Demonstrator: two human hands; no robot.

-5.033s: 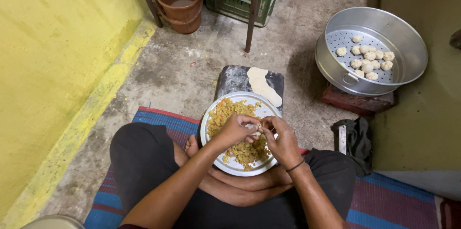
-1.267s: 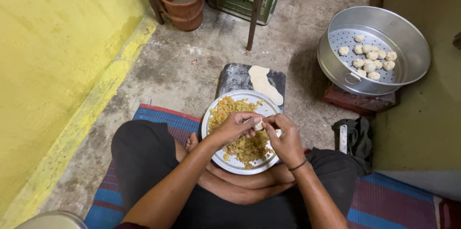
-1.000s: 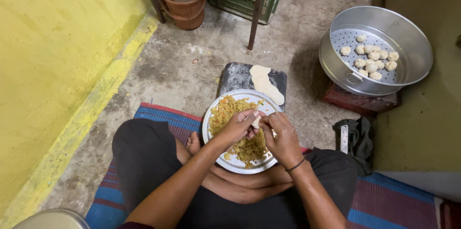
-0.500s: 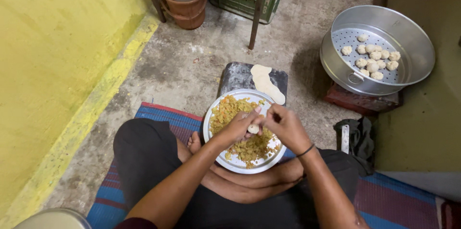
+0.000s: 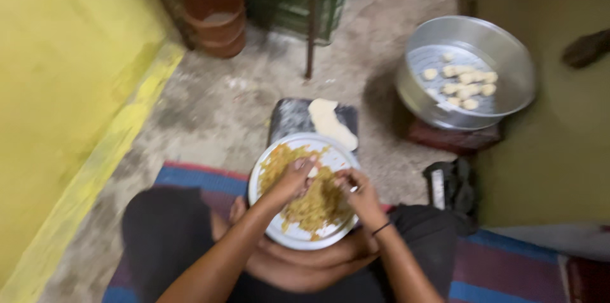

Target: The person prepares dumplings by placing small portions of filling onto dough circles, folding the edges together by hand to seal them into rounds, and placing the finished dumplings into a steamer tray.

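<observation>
Evidently soft work: the left hand [image 5: 293,182] pinches a small white dough piece [image 5: 312,171] over the white plate [image 5: 279,234] of crumbly yellow filling [image 5: 318,201]. Just beside it, the right hand [image 5: 361,194] has fingers curled, its grip blurred. Such dough looks light, limp, tearable; best held by its edges.
</observation>
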